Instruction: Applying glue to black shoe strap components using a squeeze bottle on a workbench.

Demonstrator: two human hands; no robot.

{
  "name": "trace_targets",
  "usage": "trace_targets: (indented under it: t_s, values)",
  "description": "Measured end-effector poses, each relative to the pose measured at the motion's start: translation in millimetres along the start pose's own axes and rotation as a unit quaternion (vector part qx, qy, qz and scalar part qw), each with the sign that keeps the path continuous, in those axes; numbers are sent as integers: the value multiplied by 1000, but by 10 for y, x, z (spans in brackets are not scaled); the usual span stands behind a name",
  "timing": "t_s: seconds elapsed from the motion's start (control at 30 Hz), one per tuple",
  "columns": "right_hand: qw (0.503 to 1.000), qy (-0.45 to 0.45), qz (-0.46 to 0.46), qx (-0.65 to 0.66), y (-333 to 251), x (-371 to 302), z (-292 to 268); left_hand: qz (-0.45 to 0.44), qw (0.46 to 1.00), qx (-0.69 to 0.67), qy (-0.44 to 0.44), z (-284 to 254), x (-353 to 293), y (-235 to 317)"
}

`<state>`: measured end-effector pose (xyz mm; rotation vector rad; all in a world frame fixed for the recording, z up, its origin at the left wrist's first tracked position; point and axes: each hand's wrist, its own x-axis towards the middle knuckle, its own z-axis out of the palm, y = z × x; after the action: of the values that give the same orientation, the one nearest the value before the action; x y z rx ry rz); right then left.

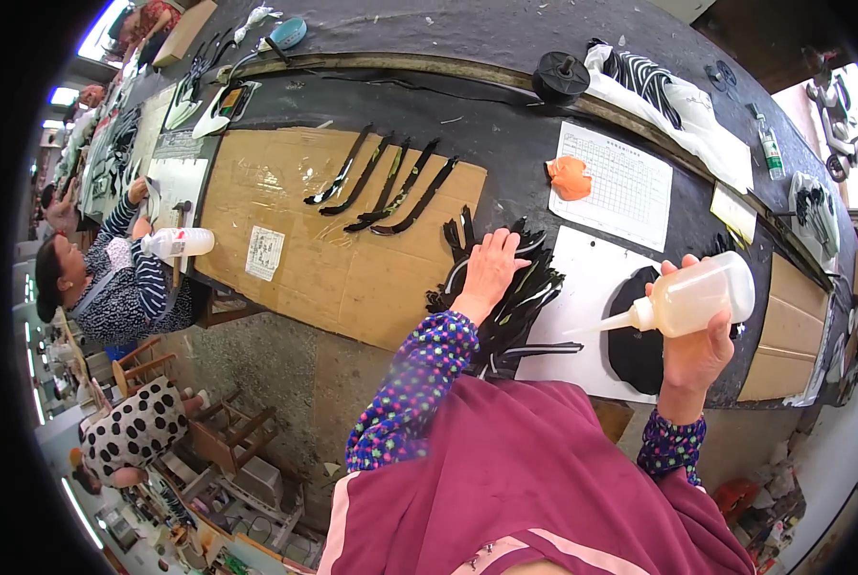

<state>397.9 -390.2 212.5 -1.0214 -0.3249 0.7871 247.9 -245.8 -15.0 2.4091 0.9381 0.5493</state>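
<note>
My left hand reaches onto a pile of black strips with pale edges, its fingers stretched out over them and holding nothing that I can see. In my right hand is a translucent squeeze bottle with a long thin nozzle, tilted so the nozzle points left. It holds a pale liquid, and my fingers wrap round its body. Below the bottle, a black flat piece lies on a white sheet. Several black strips are laid side by side on the brown cardboard to the left.
Beyond the white sheet lie a printed form and an orange scrap. A black spool stands by the long rail, near a white bag of striped strips. At the left, a co-worker sits near another white bottle.
</note>
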Motion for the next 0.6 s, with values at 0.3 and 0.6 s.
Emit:
trace_targets:
  t_s: [0.3,0.6]
  values:
    - [999,-20,-14,22,-126,-197,-102,-11,994,-72,-82,-119,-119,55]
    - [997,-61,-18,52,-275,-300,-111,-236,829,-496,-102,-1436,-322,670]
